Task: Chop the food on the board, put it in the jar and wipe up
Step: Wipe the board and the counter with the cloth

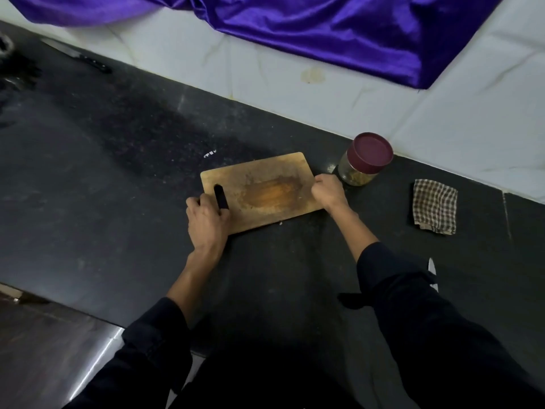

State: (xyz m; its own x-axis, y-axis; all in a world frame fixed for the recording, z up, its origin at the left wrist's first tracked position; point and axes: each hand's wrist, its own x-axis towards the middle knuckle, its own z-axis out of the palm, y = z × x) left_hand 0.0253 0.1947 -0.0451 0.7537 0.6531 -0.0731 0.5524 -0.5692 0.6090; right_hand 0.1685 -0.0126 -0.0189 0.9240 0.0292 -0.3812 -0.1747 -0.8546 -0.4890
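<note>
Wooden rectangular chopping board (259,191) lay lengthwise between my hands, left hand (206,215) gripping its slotted end, right hand (328,191) curled on the other, checked cloth (435,206) further right.

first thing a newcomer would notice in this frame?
Probably the purple cloth draped over the white surface at the top. Next, the wooden board mid-counter, bare but stained, with the left hand gripping its slotted end and the right hand at the opposite edge. Right of it stand a lidded jar and a checked rag.
</note>
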